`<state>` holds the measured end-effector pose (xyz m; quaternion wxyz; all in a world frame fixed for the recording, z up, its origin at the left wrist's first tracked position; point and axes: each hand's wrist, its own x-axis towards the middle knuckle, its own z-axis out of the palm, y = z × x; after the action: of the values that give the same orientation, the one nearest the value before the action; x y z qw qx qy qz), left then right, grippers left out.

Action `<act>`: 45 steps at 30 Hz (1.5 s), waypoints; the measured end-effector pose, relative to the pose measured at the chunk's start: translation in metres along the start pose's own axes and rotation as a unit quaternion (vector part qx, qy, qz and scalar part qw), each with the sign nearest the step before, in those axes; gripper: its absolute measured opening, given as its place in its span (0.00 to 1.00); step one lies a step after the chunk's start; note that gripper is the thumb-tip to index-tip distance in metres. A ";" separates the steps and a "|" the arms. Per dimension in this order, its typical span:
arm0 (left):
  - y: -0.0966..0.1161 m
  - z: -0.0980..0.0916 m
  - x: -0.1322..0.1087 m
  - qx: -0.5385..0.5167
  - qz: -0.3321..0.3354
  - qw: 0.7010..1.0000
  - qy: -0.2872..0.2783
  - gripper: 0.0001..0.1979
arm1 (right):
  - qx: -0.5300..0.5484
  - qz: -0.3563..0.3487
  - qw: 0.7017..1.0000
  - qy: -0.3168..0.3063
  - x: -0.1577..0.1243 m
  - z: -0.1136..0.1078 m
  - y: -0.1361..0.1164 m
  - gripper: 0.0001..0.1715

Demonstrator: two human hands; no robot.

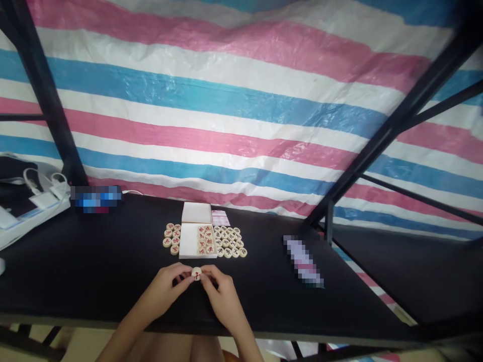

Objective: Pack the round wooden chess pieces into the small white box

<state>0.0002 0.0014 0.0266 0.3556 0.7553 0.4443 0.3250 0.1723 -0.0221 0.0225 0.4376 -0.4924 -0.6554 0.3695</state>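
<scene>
A round xiangqi piece with a red character is pinched between the fingertips of my left hand and my right hand, above the near part of the black table. Just beyond them lies an open white box, its lid part folded back. Red-marked pieces stand in rows in the box's right side; its left side shows bare white. More red-marked pieces sit on the table left of the box. To its right, black-marked pieces are laid in rows.
A pink-and-white paper card lies behind the black-marked pieces. A blurred-out packet is on the right, another blurred item at the back left. Cables and a white power strip occupy the far left. Dark metal posts frame the table.
</scene>
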 end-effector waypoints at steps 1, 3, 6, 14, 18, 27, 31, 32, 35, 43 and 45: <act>0.000 -0.001 0.000 -0.004 0.001 1.000 -0.001 0.10 | -0.011 -0.003 1.000 0.003 0.000 0.000 0.001 0.11; -0.001 -0.002 -0.001 -0.007 -0.004 1.000 0.008 0.10 | -0.041 -0.006 0.999 0.008 0.000 0.001 0.002 0.11; -0.005 -0.002 -0.003 -0.002 -0.016 1.000 0.021 0.13 | -0.052 -0.007 0.999 0.004 -0.001 0.001 0.004 0.11; 0.000 -0.006 -0.003 -0.005 0.025 0.999 0.022 0.13 | 0.006 -0.011 1.000 -0.001 -0.002 -0.001 -0.002 0.09; 0.001 -0.003 -0.001 -0.018 0.010 1.000 0.011 0.12 | 0.001 -0.005 1.000 0.011 0.000 0.000 0.000 0.07; 0.005 -0.005 0.001 -0.043 -0.032 0.998 -0.025 0.14 | 0.035 -0.023 0.999 0.014 -0.004 0.000 0.009 0.10; 0.006 -0.005 0.001 -0.040 -0.034 0.997 -0.049 0.14 | 0.026 -0.045 0.999 0.011 -0.005 0.001 0.012 0.11; 0.005 -0.003 0.001 -0.032 -0.033 0.998 -0.040 0.14 | 0.019 -0.056 0.998 0.012 -0.004 0.002 0.012 0.11; -0.003 -0.001 -0.002 0.008 -0.016 0.999 0.028 0.15 | -0.020 -0.070 0.997 0.040 -0.003 0.003 0.014 0.16; -0.040 -0.045 -0.005 0.161 -0.020 0.972 0.167 0.13 | -0.089 -0.044 0.994 0.037 -0.003 0.003 0.011 0.10; -0.044 -0.052 -0.002 0.196 -0.044 0.967 0.160 0.14 | -0.093 -0.037 0.995 0.030 -0.002 0.003 0.009 0.10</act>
<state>-0.0622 0.0283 0.0174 0.1395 0.7282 0.5832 0.3320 0.1723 -0.0220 0.0131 0.4230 -0.5172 -0.6912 0.2753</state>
